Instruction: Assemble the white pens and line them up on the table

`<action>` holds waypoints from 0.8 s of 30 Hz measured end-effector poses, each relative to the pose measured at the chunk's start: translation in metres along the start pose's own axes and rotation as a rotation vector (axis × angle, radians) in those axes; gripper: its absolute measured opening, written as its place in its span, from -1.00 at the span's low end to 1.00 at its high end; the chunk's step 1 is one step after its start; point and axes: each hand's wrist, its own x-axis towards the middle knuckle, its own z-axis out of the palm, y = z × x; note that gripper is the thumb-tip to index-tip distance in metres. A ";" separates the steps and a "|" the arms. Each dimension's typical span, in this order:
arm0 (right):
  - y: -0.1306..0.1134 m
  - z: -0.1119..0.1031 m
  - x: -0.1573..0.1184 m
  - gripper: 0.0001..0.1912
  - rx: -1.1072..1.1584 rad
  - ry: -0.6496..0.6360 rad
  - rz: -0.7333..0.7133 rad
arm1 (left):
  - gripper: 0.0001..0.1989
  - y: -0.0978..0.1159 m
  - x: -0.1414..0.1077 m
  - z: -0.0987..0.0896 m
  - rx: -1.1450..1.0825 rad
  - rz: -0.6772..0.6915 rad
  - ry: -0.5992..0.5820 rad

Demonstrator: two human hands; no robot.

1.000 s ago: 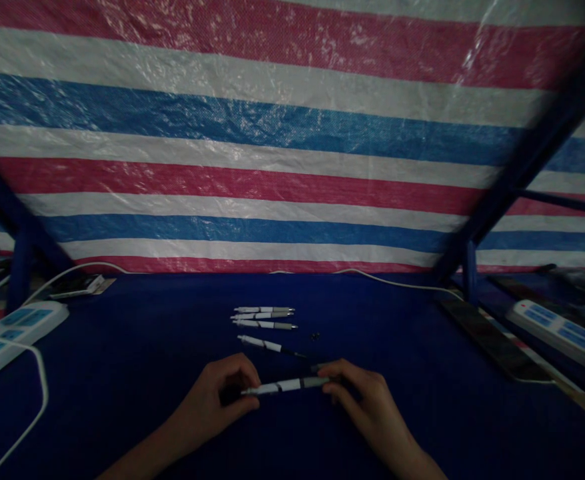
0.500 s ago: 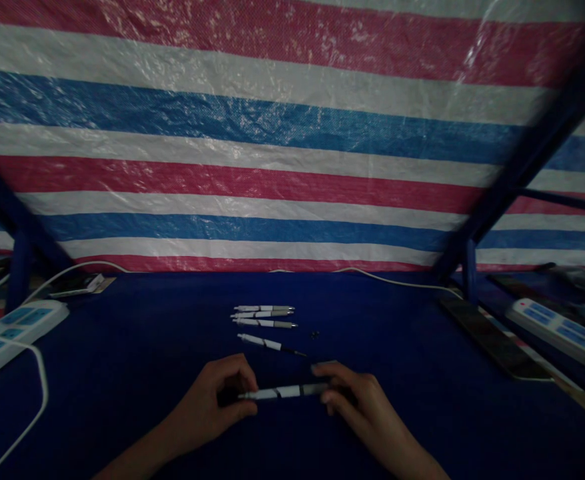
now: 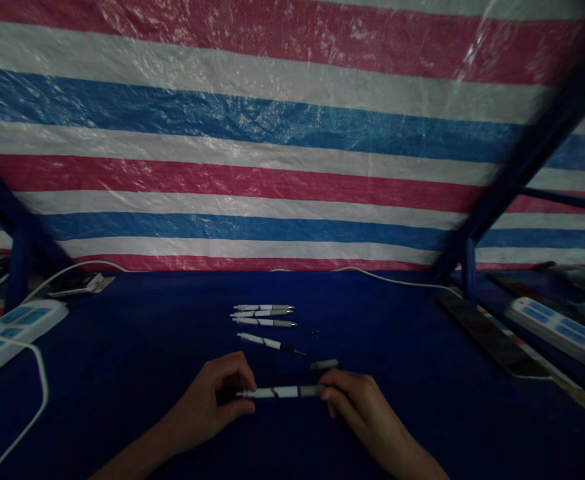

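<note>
Makeshift assembly workbench: striped tarp (image 3: pixel 272 133) backdrop, blue cloth-covered table (image 3: pixel 122 347), power strips (image 3: pixel 2 330), rows of pens (image 3: pixel 263 315).

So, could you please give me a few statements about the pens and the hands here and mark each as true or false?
1. Both hands hold one pen between them, the left hand at one end and the right hand at the other. True.
2. Three pens lie side by side beyond the hands. True.
3. The table cover is bright yellow. False: it is dark blue.
4. A power strip lies at the left edge of the table. True.
5. The backdrop is plain black. False: it is a tarpaulin striped red, white and blue.
</note>
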 end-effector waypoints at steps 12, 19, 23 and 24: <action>0.001 0.002 0.000 -0.90 -0.029 -0.009 0.015 | -0.92 0.004 0.001 -0.001 0.014 0.007 0.004; 0.000 0.002 0.000 -0.87 -0.013 0.022 0.013 | -0.92 0.004 0.000 -0.001 0.012 0.007 0.009; -0.003 0.001 -0.001 -0.93 -0.013 0.003 -0.003 | -0.91 0.003 0.000 -0.001 0.023 0.003 0.014; -0.004 0.002 -0.001 -0.84 0.005 0.015 -0.009 | -0.91 0.003 0.000 -0.001 0.026 0.002 0.015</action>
